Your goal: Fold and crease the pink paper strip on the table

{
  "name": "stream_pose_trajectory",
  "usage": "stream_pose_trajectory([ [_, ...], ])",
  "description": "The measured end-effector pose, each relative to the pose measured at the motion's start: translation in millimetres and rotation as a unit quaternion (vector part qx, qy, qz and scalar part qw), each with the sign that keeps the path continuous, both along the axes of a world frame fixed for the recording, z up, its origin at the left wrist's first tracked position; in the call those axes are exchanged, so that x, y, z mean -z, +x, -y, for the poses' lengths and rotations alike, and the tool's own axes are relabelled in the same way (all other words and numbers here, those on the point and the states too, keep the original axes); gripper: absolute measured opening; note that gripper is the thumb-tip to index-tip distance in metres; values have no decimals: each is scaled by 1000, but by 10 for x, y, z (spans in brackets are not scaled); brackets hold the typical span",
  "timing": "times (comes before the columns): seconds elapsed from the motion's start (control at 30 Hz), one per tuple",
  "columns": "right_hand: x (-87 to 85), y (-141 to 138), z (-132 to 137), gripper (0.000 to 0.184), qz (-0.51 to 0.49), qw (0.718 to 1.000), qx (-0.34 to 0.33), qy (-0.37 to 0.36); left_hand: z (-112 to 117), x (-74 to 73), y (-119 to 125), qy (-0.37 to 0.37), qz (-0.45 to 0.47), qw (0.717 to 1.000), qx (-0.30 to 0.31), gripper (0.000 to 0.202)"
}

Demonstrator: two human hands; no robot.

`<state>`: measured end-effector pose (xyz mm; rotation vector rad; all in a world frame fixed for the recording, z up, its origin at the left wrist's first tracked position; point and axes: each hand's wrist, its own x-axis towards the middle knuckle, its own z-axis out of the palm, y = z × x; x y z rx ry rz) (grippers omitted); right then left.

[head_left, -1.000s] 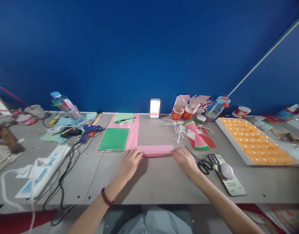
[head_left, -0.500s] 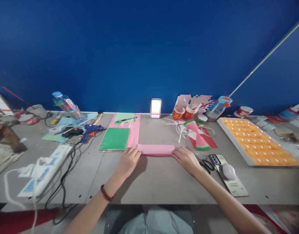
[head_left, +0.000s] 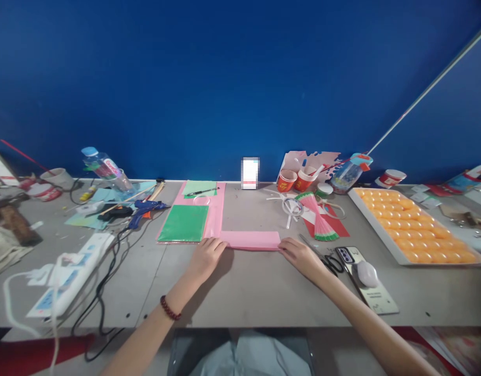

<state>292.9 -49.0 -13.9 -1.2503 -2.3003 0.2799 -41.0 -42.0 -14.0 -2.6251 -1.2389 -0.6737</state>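
Observation:
A folded strip of pink paper [head_left: 251, 239] lies crosswise on the grey table between my hands. My left hand [head_left: 208, 257] grips its left end, fingers closed over the near corner. At the other end my right hand [head_left: 301, 255] pinches the paper's edge; the fingertips are partly hidden. Layers show along the strip's near edge. Left of it, a green paper pack [head_left: 184, 223] rests on a larger pink sheet [head_left: 214, 216]. Black-handled scissors [head_left: 331, 263] lie just beyond my right hand, with a pink-and-green pleated paper fan [head_left: 321, 222] behind them.
On the left are a blue glue gun [head_left: 143, 211], a white power strip [head_left: 73, 274] and black cables. To the right sit a phone [head_left: 381, 297], a tray of orange balls [head_left: 397, 259] and red paper cups [head_left: 287, 181]. A small screen [head_left: 250, 172] stands by the blue wall.
The pink strip's visible top face looks slightly deeper front to back. My right hand has shifted slightly at its end; both hands still hold the paper.

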Motion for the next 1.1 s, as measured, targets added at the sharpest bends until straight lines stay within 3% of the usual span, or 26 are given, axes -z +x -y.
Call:
stream_pose_trajectory([
  [0.33,9,-22,-5,21,24,1000,3,15,-4,15,-6,-36,7,999,8,24],
  [0.7,-85,-26,-96,17,-73,987,69,-124,-98,-241,20,-169,52,984,-13,22],
  [0.93,-99,-37,-246,21,-80,965,120,-218,-361,-431,51,-363,47,928,-74,20],
  [1.1,-71,-13,-298,20,-101,959,119,-235,-497,-495,76,-428,21,897,-103,17],
])
